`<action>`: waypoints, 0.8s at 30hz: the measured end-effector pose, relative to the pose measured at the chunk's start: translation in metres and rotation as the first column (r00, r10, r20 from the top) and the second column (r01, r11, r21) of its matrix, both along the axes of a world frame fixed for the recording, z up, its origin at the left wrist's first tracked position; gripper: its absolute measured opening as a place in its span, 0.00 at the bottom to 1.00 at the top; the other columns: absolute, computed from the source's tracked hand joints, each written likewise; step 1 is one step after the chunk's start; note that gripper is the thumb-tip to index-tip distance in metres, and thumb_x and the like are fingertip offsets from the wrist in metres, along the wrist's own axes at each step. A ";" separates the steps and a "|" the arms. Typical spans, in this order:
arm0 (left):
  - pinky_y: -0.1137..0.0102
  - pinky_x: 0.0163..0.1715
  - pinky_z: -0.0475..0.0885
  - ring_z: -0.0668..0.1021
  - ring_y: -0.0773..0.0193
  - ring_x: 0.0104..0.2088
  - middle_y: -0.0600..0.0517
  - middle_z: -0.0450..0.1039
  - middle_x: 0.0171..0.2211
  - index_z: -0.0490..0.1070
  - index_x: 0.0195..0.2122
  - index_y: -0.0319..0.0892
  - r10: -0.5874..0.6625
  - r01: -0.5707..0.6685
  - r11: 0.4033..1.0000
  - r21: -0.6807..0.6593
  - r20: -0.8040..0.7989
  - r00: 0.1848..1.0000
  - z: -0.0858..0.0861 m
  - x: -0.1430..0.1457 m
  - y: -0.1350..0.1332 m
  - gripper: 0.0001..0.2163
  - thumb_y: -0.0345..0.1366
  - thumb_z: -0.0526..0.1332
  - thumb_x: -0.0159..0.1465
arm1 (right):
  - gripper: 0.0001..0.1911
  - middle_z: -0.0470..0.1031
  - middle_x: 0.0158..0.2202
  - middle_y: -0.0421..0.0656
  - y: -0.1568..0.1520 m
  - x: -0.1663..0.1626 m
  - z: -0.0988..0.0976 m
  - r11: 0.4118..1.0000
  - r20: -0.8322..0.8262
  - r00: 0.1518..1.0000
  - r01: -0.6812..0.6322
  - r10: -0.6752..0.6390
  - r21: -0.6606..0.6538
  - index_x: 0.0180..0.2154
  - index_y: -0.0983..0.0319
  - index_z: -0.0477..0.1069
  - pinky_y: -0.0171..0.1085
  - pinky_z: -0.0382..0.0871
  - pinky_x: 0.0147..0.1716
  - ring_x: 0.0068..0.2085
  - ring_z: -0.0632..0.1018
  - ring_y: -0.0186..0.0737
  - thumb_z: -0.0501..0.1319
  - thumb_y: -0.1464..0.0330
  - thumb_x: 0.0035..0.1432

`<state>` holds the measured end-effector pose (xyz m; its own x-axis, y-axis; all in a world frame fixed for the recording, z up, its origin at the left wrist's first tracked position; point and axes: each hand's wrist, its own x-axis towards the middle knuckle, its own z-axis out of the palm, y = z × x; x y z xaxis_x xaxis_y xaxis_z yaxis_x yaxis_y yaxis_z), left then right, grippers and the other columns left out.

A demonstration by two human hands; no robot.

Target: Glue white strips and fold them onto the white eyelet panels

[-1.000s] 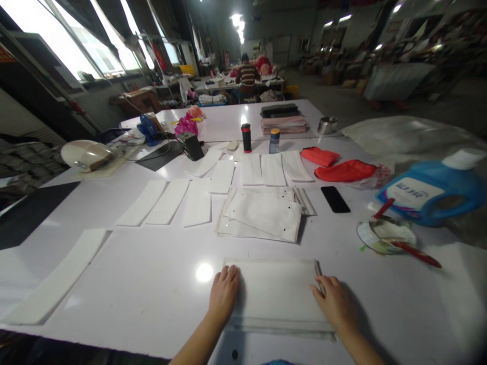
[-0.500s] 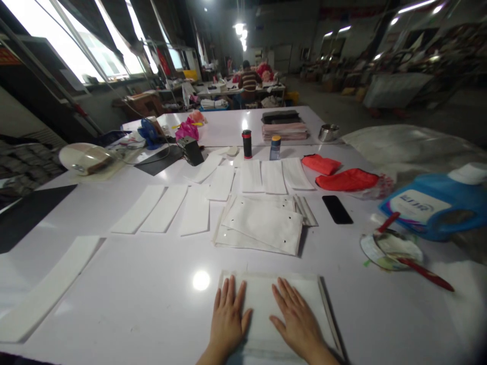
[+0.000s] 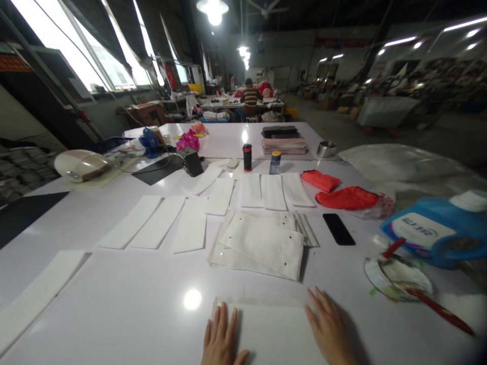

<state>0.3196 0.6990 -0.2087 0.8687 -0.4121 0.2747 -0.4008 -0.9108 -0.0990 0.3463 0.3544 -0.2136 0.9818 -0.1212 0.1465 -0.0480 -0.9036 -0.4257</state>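
At the near edge of the glossy white counter (image 3: 114, 299) lies a flat white rectangular fabric piece (image 3: 266, 329), and both hands rest on it. The left hand (image 3: 220, 342) lies flat on the left part of the piece with its fingers stretched forward and a little apart, holding nothing. The right hand (image 3: 329, 329) lies flat at the right edge of the same piece, also with the fingers open and pointing forward, and it grips nothing. Just behind this piece there is a loose pile of white fabric sheets with small dark holes (image 3: 262, 243). Further back, several narrow white fabric strips (image 3: 163, 225) lie side by side in rows. To the right of the pile lies a black flat phone (image 3: 338, 229), and beyond it two folded red cloth pieces (image 3: 342, 195). At the right side, a big blue plastic jug with a white cap (image 3: 441, 228) lies on its side, near a round shallow dish with a red-handled brush (image 3: 399, 274). Far behind, a person in a striped shirt (image 3: 250, 96) sits at another table.
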 end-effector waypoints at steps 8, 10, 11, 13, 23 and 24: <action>0.51 0.58 0.70 0.62 0.50 0.66 0.42 0.54 0.67 0.59 0.65 0.48 0.049 -0.160 0.887 -0.434 -0.255 0.966 0.023 0.006 0.005 0.24 0.42 0.55 0.68 | 0.14 0.78 0.34 0.48 -0.026 0.136 0.017 0.907 -0.366 0.918 0.276 -0.151 0.318 0.30 0.62 0.74 0.41 0.65 0.35 0.37 0.76 0.50 0.56 0.59 0.57; 0.50 0.61 0.66 0.64 0.51 0.64 0.43 0.60 0.64 0.66 0.61 0.48 0.033 -0.295 0.767 -0.569 -0.424 0.905 0.028 0.008 -0.004 0.22 0.46 0.54 0.67 | 0.11 0.75 0.27 0.45 -0.025 0.145 0.020 0.897 -0.391 0.910 0.282 -0.138 0.341 0.24 0.61 0.71 0.40 0.61 0.32 0.32 0.75 0.47 0.60 0.61 0.53; 0.50 0.62 0.65 0.66 0.50 0.63 0.42 0.62 0.62 0.69 0.58 0.47 0.009 -0.364 0.695 -0.620 -0.498 0.867 0.032 0.010 -0.010 0.21 0.48 0.54 0.67 | 0.11 0.74 0.26 0.44 -0.023 0.147 0.024 0.889 -0.390 0.912 0.282 -0.132 0.360 0.23 0.61 0.70 0.39 0.60 0.31 0.31 0.74 0.46 0.60 0.63 0.52; 0.52 0.58 0.67 0.70 0.49 0.58 0.40 0.68 0.57 0.72 0.54 0.43 -0.064 -0.512 0.532 -0.675 -0.635 0.770 0.043 0.016 -0.026 0.23 0.52 0.55 0.64 | 0.10 0.73 0.24 0.44 -0.016 0.147 0.038 0.867 -0.367 0.923 0.274 -0.115 0.417 0.22 0.61 0.69 0.39 0.58 0.31 0.30 0.72 0.45 0.60 0.63 0.50; 0.71 0.31 0.74 0.79 0.62 0.37 0.47 0.77 0.42 0.70 0.49 0.40 -0.732 -0.858 -0.459 -0.233 -0.448 0.513 0.094 0.096 -0.099 0.29 0.62 0.55 0.62 | 0.22 0.66 0.26 0.38 0.058 0.090 0.169 0.580 -0.005 0.959 -0.167 0.284 0.797 0.27 0.62 0.64 0.34 0.59 0.30 0.29 0.66 0.36 0.60 0.49 0.53; 0.70 0.33 0.76 0.79 0.61 0.37 0.47 0.77 0.41 0.70 0.48 0.39 -0.711 -0.826 -0.525 -0.204 -0.427 0.558 0.098 0.104 -0.100 0.26 0.58 0.54 0.65 | 0.22 0.65 0.26 0.38 0.056 0.082 0.172 0.567 0.004 0.953 -0.183 0.302 0.803 0.27 0.62 0.63 0.34 0.60 0.30 0.30 0.66 0.36 0.61 0.49 0.53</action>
<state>0.4233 0.5994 -0.1111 0.8035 -0.2733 -0.5289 0.5365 0.7175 0.4442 0.4282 0.4107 -0.0416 0.9932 0.1160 -0.0060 0.0175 -0.2003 -0.9796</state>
